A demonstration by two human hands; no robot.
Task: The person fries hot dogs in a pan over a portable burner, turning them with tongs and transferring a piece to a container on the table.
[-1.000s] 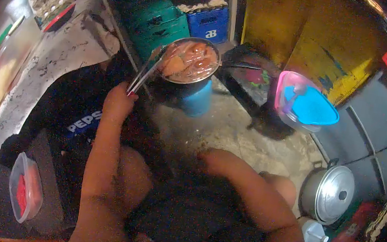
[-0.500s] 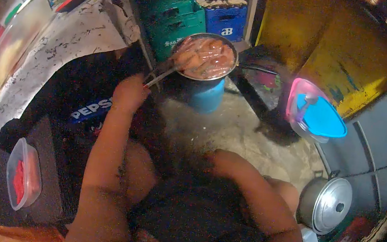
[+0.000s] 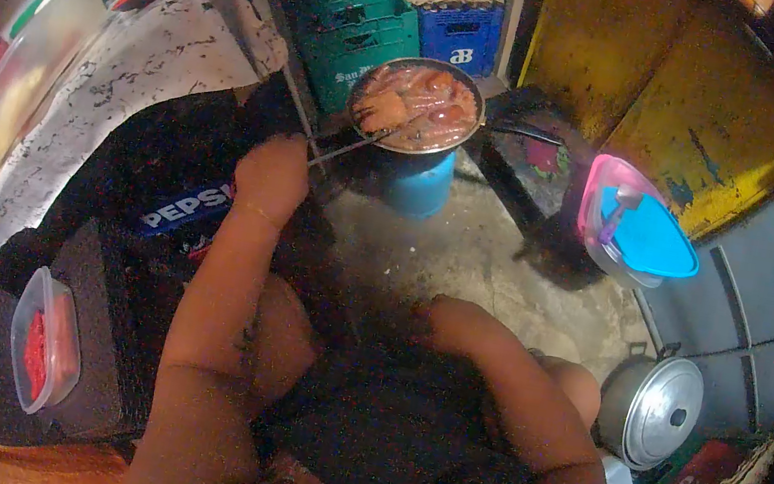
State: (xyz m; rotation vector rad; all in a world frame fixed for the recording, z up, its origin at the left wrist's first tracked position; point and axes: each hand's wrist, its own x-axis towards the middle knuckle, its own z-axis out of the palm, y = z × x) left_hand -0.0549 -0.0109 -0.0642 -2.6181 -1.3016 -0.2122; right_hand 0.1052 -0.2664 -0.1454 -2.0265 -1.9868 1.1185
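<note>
A dark frying pan point(image 3: 473, 134) full of pinkish-red pieces of food point(image 3: 424, 101), sausage-like in shape, sits on top of a blue cylinder point(image 3: 419, 186). My left hand point(image 3: 272, 178) is closed around thin metal tongs point(image 3: 346, 149), whose far end reaches into the food at the pan's left side. Over my lap, my right hand point(image 3: 454, 329) hangs beside my right knee. Its fingers are lost in shadow, so I cannot see whether they hold anything.
Green crates point(image 3: 364, 36) and a blue crate point(image 3: 457, 35) stand behind the pan. A pink tub point(image 3: 600, 190) with a blue lid point(image 3: 656, 236) is to the right, above a lidded pot point(image 3: 664, 413). A clear container point(image 3: 61, 348) sits at left.
My left hand has shifted slightly upward and right, and the tongs have swung to a flatter angle across the pan's edge. My right hand has hardly moved.
</note>
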